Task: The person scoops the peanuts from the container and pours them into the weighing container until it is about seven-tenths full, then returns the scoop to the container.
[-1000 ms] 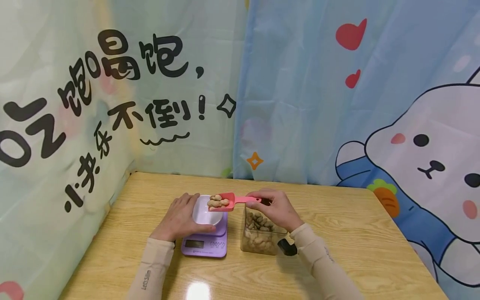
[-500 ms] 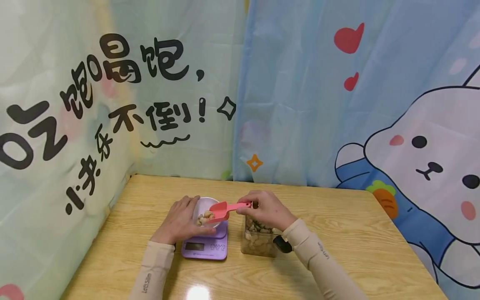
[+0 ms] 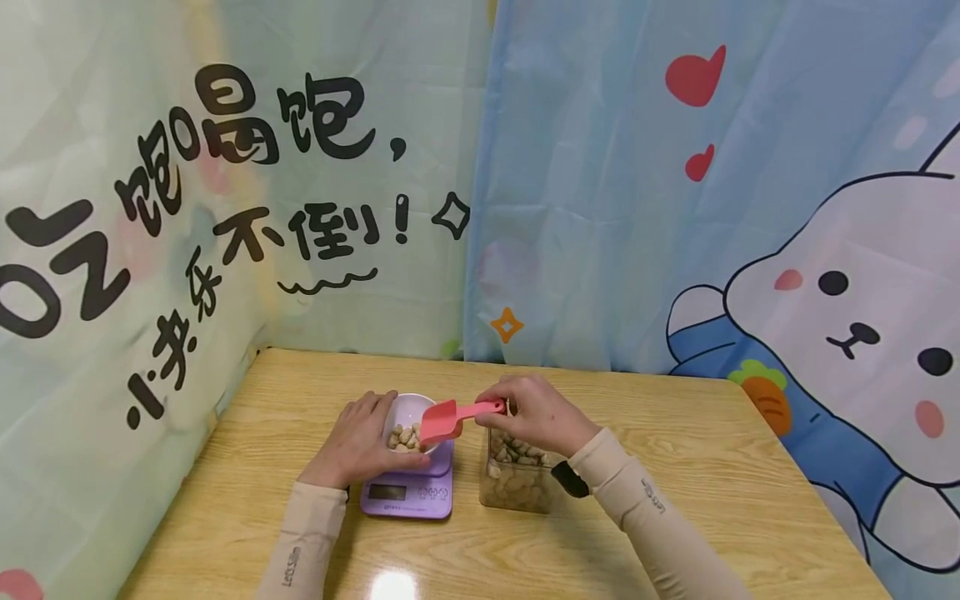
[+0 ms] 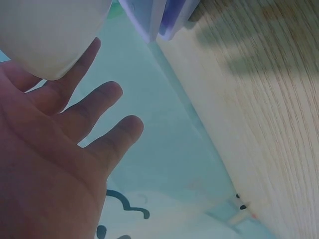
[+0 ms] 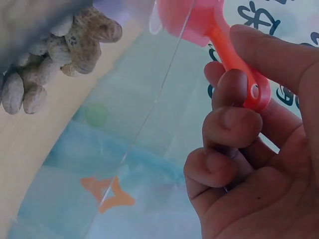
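Note:
A white bowl [image 3: 408,408] with several peanuts [image 3: 403,437] in it is over the purple kitchen scale [image 3: 408,496]. My left hand [image 3: 360,442] grips the bowl from the left, thumb along the near side and fingers at the far side. In the left wrist view, the bowl [image 4: 50,35] lies against some fingers while others stay spread. My right hand [image 3: 536,412] pinches the handle of a pink scoop [image 3: 441,422], its blade tipped down over the bowl's right side. The right wrist view shows the scoop handle [image 5: 232,55] between thumb and fingers, the other fingers curled.
A clear container [image 3: 517,487] of unshelled peanuts [image 3: 517,452] stands right of the scale, partly under my right hand. A black object [image 3: 570,479] is at my right wrist. The wooden table [image 3: 675,500] meets printed curtains [image 3: 570,208] at the back and left.
The scoop came down to the left and tipped over the bowl. Peanuts that lay on its blade are in the bowl now. My left hand has stayed at the bowl.

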A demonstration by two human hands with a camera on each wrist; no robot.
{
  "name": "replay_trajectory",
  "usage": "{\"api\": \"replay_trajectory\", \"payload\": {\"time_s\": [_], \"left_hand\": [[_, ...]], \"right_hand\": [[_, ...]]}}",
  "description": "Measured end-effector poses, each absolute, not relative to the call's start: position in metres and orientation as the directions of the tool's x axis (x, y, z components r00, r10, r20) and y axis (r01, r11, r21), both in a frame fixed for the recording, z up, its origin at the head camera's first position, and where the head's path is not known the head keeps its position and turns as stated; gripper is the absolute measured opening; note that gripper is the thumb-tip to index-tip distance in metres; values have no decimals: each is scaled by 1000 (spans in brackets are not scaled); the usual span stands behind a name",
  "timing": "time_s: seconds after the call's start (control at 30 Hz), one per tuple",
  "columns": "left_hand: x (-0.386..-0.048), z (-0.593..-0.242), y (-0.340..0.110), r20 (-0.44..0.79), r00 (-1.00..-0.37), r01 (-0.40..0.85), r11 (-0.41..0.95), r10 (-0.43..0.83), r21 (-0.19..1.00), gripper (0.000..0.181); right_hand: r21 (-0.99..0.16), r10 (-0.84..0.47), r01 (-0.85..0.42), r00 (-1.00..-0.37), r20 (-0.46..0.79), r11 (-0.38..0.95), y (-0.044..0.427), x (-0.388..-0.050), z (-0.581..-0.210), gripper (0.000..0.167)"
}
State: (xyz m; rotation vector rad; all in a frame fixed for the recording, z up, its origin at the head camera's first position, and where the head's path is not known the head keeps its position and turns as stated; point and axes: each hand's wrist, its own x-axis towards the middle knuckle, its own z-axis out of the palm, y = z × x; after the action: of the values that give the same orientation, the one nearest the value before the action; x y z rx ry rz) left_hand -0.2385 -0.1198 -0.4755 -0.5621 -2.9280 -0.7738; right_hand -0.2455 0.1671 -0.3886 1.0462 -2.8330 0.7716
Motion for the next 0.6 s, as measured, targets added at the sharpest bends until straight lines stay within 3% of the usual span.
{"api": "replay_trajectory", "payload": {"time_s": [0.6], "left_hand": [[-236, -476, -119, 142, -935, 352, 810, 325, 469, 125]], "right_hand": [[-488, -567, -632, -769, 296, 602, 179, -239, -408, 20]]}}
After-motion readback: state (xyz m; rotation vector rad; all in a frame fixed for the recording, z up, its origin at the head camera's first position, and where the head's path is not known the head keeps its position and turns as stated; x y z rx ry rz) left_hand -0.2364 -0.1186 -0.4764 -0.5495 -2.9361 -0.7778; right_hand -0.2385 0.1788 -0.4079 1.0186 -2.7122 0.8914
